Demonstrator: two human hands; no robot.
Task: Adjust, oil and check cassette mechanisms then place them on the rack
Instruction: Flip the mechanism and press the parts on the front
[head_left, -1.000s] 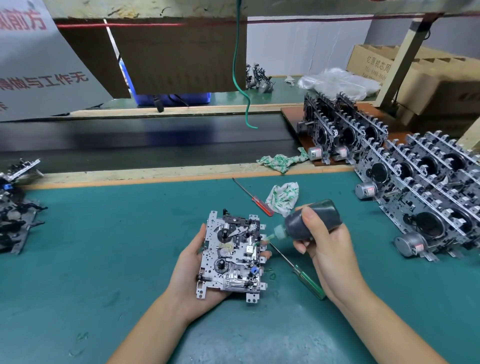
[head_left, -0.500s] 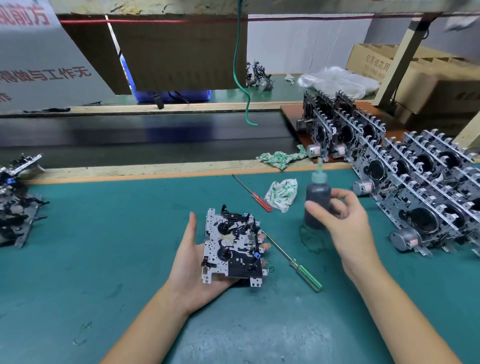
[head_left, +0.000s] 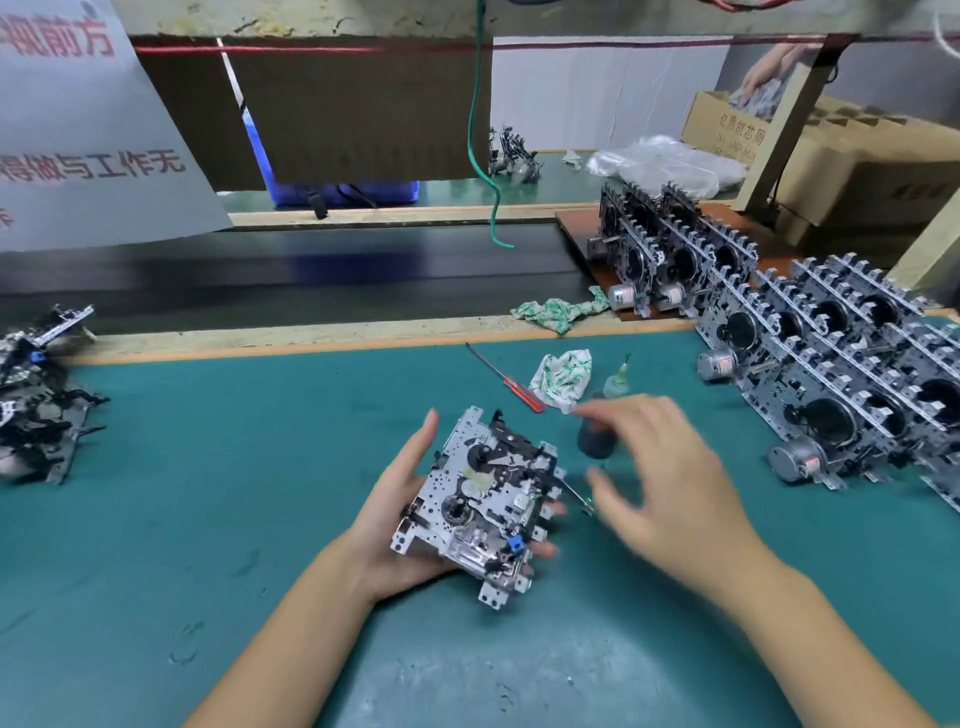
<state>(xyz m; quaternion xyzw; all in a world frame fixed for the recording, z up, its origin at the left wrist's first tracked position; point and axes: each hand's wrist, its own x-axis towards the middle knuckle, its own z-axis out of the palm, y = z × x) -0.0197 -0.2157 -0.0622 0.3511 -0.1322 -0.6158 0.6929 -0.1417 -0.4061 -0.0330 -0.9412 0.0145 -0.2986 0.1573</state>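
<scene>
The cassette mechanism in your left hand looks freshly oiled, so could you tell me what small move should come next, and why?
Probably bring the right hand onto the cassette mechanism to check its moving parts. The oil bottle stands upright on the mat, the right hand is empty above it, and the left hand cradles the mechanism face up.

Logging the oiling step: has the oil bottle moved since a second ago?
Yes. The oil bottle went from tilted at the mechanism to standing on the mat, beside the rag.
</scene>
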